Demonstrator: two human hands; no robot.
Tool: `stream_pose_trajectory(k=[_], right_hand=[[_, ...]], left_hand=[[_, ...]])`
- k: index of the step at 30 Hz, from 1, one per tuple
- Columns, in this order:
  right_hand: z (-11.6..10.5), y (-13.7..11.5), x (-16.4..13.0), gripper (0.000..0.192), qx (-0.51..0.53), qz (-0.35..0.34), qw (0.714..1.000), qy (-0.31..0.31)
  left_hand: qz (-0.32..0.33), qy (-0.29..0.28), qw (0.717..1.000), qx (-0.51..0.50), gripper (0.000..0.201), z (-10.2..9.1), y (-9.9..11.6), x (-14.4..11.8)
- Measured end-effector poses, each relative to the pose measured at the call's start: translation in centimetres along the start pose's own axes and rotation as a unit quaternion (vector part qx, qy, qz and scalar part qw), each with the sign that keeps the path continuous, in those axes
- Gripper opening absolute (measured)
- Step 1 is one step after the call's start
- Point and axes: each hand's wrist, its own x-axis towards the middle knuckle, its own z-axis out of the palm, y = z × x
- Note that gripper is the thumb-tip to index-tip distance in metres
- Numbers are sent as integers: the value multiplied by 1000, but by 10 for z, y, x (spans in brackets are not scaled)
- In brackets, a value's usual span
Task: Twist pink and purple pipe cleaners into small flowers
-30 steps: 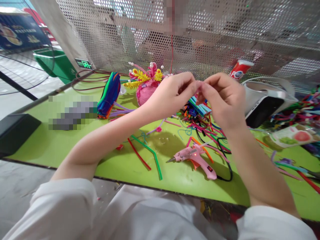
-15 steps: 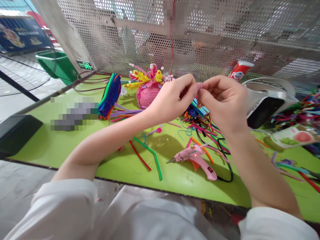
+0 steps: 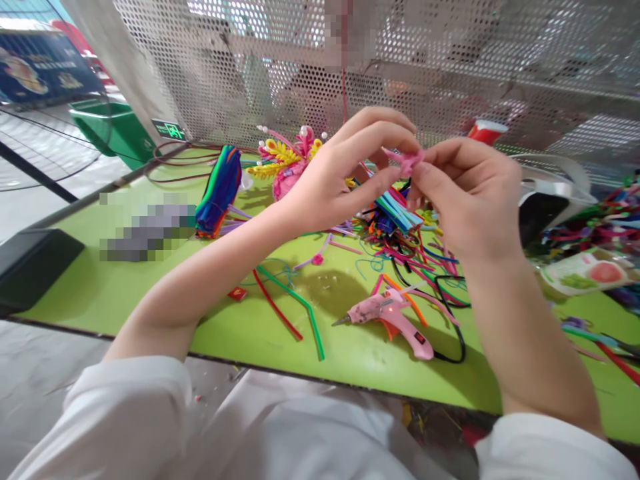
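A small twisted piece of pink pipe cleaner (image 3: 411, 162) is held up above the table between my two hands. My right hand (image 3: 467, 193) pinches it between thumb and fingertips. My left hand (image 3: 357, 170) has its thumb and fingertips against the other side, the fingers curved round it. Behind my left hand stands a pink yarn-wrapped ball (image 3: 286, 185), partly hidden, topped with yellow pipe-cleaner leaves (image 3: 280, 155) and white beads. Below my hands a pink hot glue gun (image 3: 393, 317) lies on its side, its small light lit.
On the green table (image 3: 220, 313) are a blue-and-green pipe-cleaner bundle (image 3: 220, 190), a bent green pipe cleaner (image 3: 307, 307), a red one (image 3: 280, 305) and a tangled heap (image 3: 390, 233). A bottle (image 3: 585, 272) lies at right. Perforated metal sheeting (image 3: 280, 60) stands behind.
My hands have moved slightly apart, the right one to the right, and the left fingers have lifted and opened out. The pink twisted piece, mostly covered before, now shows between them.
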Motion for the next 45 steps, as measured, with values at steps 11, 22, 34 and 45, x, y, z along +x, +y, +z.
stream_pose_trajectory(k=[11,22,34,45], right_hand=[[3,-15,-15,4,-130,-60,990,-5],[-2,-3,-2,22,-35,15,999,-38],[7,5,-1,23,7,-2,1000,-8],[4,15,-3,11,-56,-59,996,-23]], left_hand=[[-92,-33,994,-45,45,2,-13,2],[-15,28,998,-45,22,1,-4,2],[-43,19,997,-54,33,14,-9,1],[-61,21,987,-148,39,26,-17,4]])
